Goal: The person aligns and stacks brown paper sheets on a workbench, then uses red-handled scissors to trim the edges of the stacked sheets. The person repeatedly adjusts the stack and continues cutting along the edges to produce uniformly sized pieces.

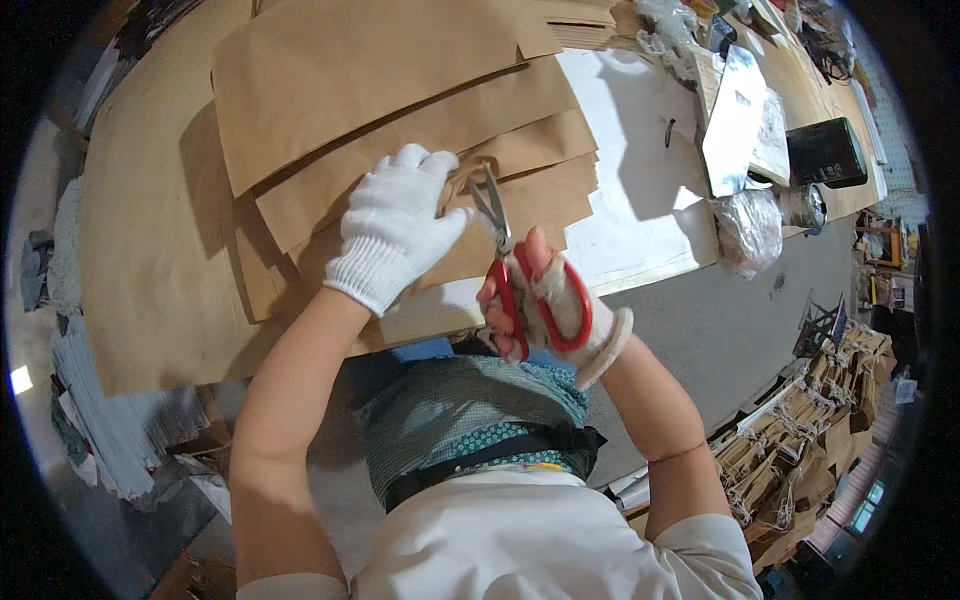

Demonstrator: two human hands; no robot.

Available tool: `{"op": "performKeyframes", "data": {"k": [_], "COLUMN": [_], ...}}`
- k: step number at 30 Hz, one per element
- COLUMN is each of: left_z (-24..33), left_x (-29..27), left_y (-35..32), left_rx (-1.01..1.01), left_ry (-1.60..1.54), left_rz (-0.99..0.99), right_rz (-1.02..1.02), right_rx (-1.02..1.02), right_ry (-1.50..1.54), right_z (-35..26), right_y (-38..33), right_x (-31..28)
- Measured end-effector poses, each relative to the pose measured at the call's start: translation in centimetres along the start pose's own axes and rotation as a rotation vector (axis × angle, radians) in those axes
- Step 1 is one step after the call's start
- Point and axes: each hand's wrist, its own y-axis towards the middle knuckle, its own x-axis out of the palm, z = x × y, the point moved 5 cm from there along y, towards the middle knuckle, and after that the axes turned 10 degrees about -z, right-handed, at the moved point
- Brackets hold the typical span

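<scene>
My left hand, in a white knit glove, rests on overlapping brown paper sheets with its thumb spread away from the fingers. Between that thumb and forefinger, a bit of brown paper curls upward. Red-handled scissors are gripped in my right hand, whose glove leaves fingertips bare. Their blades stand slightly apart, pointing away from me, beside the curled paper. Whether the blades touch it I cannot tell. The sheets lie fanned in a stepped stack.
The pale wooden table bears a white sheet right of the stack. Farther right are a black container, a can and a clear plastic bag. Brown paper bundles with white cords lie at lower right.
</scene>
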Motion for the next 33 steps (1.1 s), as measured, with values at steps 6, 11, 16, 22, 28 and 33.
{"op": "performKeyframes", "data": {"k": [6,11,16,22,28,33], "left_z": [-1.9,-2.0,-3.6,-4.2,-4.5,-5.4], "left_x": [-0.3,-0.8,-1.0,-1.4,-0.7,-3.2], "left_y": [0.4,0.8,1.2,2.5,2.3,2.9], "left_rx": [0.103,0.089,0.131,0.199,0.249,0.184], "left_ry": [-0.16,-0.25,-0.432,-0.566,-0.471,-0.115], "left_rz": [-0.03,-0.154,-0.28,-0.446,-0.335,0.007], "right_rz": [0.173,0.48,0.374,-0.114,0.032,0.019], "right_rx": [0.058,0.031,-0.026,0.162,0.173,0.313], "right_ry": [-0.325,-0.377,-0.386,-0.506,-0.496,-0.333], "right_z": [-0.1,-3.2,2.3,8.4,9.0,6.6], "right_y": [-3.8,-3.5,-1.6,4.1,7.2,3.5], "right_x": [-4.0,-9.0,-5.1,4.3,6.5,6.1]}}
